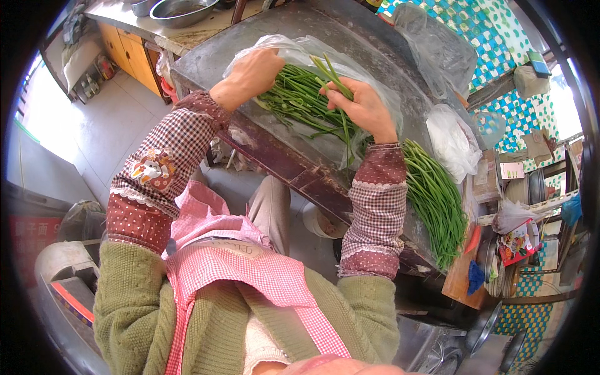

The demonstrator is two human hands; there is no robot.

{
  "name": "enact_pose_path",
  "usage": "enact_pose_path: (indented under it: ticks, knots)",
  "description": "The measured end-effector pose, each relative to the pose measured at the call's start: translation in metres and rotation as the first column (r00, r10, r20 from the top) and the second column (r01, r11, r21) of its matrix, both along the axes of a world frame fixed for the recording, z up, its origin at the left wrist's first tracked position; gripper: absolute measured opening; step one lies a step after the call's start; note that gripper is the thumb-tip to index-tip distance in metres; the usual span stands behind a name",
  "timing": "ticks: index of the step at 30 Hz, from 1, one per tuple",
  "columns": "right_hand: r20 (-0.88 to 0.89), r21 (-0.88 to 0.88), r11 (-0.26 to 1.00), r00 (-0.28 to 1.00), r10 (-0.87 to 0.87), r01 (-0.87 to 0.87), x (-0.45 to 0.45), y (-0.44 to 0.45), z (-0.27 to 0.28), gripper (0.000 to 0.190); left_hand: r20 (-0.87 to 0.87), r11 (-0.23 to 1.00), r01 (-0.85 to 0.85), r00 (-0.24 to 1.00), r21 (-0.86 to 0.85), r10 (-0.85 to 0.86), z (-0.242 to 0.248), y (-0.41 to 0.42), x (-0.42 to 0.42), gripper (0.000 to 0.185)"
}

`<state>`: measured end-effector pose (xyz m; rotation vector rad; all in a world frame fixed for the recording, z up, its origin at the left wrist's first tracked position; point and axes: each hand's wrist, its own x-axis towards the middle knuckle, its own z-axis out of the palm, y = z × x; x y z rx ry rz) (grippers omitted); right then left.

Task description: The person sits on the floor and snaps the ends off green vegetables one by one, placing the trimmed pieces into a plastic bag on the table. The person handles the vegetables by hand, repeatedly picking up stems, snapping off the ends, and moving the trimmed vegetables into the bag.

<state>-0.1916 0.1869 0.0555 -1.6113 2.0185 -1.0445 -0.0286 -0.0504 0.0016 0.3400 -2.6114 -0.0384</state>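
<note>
A heap of long green stalks, like garlic chives, lies on a clear plastic bag on the dark tabletop. My right hand holds a few stalks between thumb and fingers above the right part of the heap. At the heap's left end is my left hand, bent inward with curled fingers against the bag and stalks; whether it grips anything is hidden. A second bundle of green stalks lies on the table, to the right of my right forearm.
On the table's right side sits a white plastic bag, with a crumpled clear bag farther back. A metal basin stands on the counter at the upper left. Below the table's front edge is a white bucket.
</note>
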Motion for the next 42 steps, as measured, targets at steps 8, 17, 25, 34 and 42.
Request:
enact_pose_path:
  ticks: [8,17,25,34,42]
  knots:
    - [-0.181,-0.131,0.981,0.969,-0.167,0.145,0.013,-0.014,-0.006,0.030,-0.288,0.959,0.231,0.941,0.165,-0.177,0.019,0.030,0.017,0.015]
    - [-0.168,-0.202,0.971,0.972,-0.167,0.132,0.012,-0.016,-0.015,0.033,-0.346,0.935,0.267,0.921,0.231,-0.178,0.028,0.049,0.018,0.015]
    - [-0.020,-0.364,0.920,0.986,-0.163,0.145,0.012,-0.008,0.004,0.028,-0.362,0.913,0.346,0.897,0.216,-0.254,0.001,0.046,0.033,0.009]
    - [-0.078,-0.017,1.000,0.997,0.006,-0.008,0.022,-0.009,-0.008,0.028,-0.441,0.928,0.331,0.868,0.172,-0.228,0.006,0.062,0.027,0.011]
    - [-0.083,-0.013,0.997,0.994,-0.076,0.075,0.013,-0.003,-0.001,0.032,-0.421,0.940,0.287,0.887,0.185,-0.188,0.000,0.047,0.033,0.011]
